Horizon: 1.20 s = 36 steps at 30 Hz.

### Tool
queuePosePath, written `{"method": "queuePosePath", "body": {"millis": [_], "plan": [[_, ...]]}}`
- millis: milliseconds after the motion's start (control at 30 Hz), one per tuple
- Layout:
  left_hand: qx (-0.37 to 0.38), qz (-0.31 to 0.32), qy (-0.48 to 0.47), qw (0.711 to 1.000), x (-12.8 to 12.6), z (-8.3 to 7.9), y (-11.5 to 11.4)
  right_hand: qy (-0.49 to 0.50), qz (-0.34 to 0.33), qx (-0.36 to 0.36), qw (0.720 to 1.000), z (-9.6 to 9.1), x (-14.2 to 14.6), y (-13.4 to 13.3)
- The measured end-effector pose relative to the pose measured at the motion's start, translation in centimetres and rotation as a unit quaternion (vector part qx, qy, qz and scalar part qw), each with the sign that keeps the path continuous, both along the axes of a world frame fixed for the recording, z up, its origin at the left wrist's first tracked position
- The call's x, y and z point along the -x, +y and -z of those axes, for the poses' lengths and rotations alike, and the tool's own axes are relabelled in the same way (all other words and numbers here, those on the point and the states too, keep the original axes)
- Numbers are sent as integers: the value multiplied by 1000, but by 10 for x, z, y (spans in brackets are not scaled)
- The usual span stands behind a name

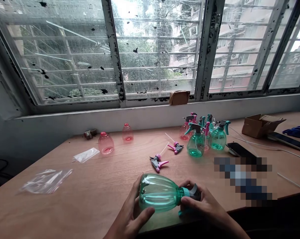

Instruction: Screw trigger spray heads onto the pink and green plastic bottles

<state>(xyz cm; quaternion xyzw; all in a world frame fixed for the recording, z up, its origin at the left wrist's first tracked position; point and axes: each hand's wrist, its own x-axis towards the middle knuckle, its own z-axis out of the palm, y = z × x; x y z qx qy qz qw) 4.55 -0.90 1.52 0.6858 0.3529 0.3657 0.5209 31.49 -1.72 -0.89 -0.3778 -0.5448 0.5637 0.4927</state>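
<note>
A green transparent spray bottle [159, 192] lies sideways between my hands above the table's front edge. My left hand [131, 210] holds its base end, thumb across the near side. The fingers of my right hand [197, 199] are closed round the spray head [195, 192] and its teal collar at the neck. Part of the teal trigger shows below that hand. Beyond the bottle lie two pink-and-grey spray heads with thin tubes, one nearer [158, 162] and one farther [176, 147]. Two red bottles without heads, a larger-looking one [106, 143] and another [127, 133], stand farther left.
Several assembled green and pink spray bottles [196, 144] stand at the back right. Near them are a phone [242, 151], a cardboard box [260, 126] and white cables. Plastic bags [46, 181] lie at the left. Windows rise behind the wooden table [90, 199].
</note>
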Motion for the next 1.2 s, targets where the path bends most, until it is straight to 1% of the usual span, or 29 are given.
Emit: {"method": "queuePosePath", "body": {"millis": [100,233,300,367,433,533,600,667,733,800,867,1000,1067,1133,1200], "plan": [[10,12,-30,999,0,1,-2,8,5,2,1000,1,1,1],[-1,27,-47,999,2,5,0,3,-2,4,1000,2,1,1],[20,18,-51,998,2,6,1,8,-10,4,1000,2,1,0],[34,-1,-36,999,2,5,1,21,-20,8,1000,1,0,1],[1,-10,0,1000,1,5,1,42,-32,14,999,1,-1,2],[-86,-23,24,996,-1,8,1,61,-34,16,997,2,-1,4],[-100,-15,14,995,-1,11,1,59,-25,13,998,3,0,4],[-78,-8,2,997,0,13,1,52,-21,11,998,2,1,4],[-40,-7,-19,999,1,14,2,46,-26,11,999,2,2,3],[1,11,-42,999,1,11,2,42,-34,13,998,2,2,2],[26,23,-55,998,0,8,2,39,-35,11,999,3,1,1],[52,4,-68,996,-3,2,0,34,-24,11,999,4,0,2],[65,12,-77,995,-3,3,0,38,-22,17,999,5,0,2],[60,19,-75,995,0,7,1,41,-17,22,999,5,0,2],[33,15,-59,998,2,11,2,39,-12,29,999,6,0,3]]}}
